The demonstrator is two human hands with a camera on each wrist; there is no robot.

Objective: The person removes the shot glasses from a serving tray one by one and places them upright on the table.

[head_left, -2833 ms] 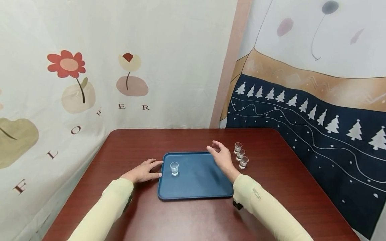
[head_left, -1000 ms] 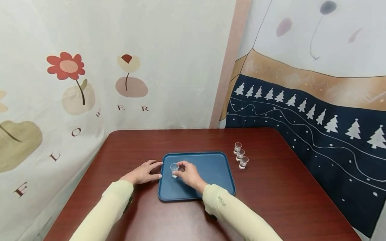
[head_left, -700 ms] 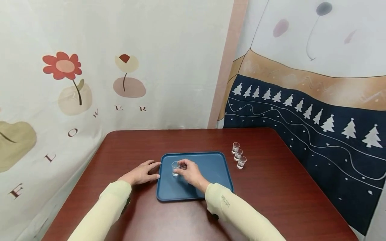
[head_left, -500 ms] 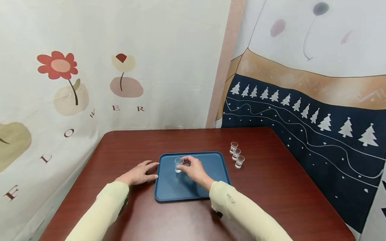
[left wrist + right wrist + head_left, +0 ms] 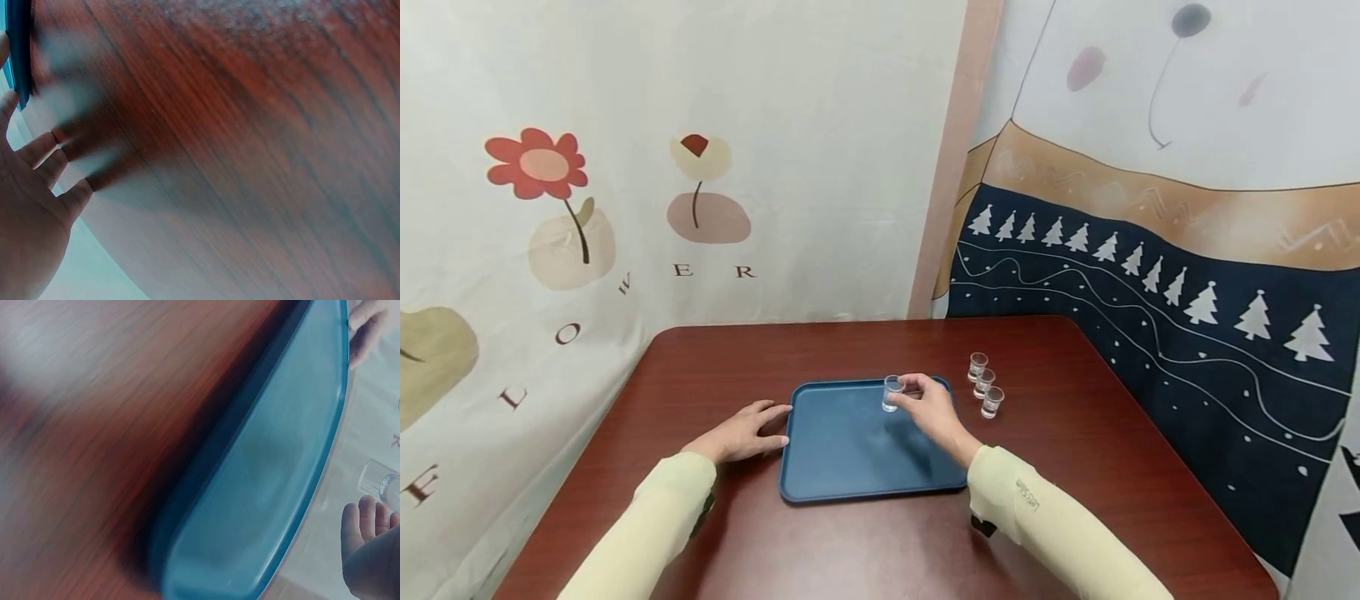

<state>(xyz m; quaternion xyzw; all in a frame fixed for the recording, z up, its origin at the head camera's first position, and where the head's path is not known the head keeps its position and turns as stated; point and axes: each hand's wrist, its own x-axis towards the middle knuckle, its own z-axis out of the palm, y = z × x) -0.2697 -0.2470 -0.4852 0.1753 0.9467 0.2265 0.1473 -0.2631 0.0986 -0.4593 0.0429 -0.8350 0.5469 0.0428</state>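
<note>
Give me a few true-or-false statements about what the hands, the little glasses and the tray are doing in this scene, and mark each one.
1. The right hand pinches a small clear glass over the far part of the blue tray. True.
2. Five glasses stand on the table to the right of the tray. False: three glasses stand there in a short row.
3. The left hand rests flat on the table at the tray's left edge. True.
4. The tray is red. False: it is blue; the table is reddish-brown.
5. The left hand holds a glass. False: it holds nothing.
</note>
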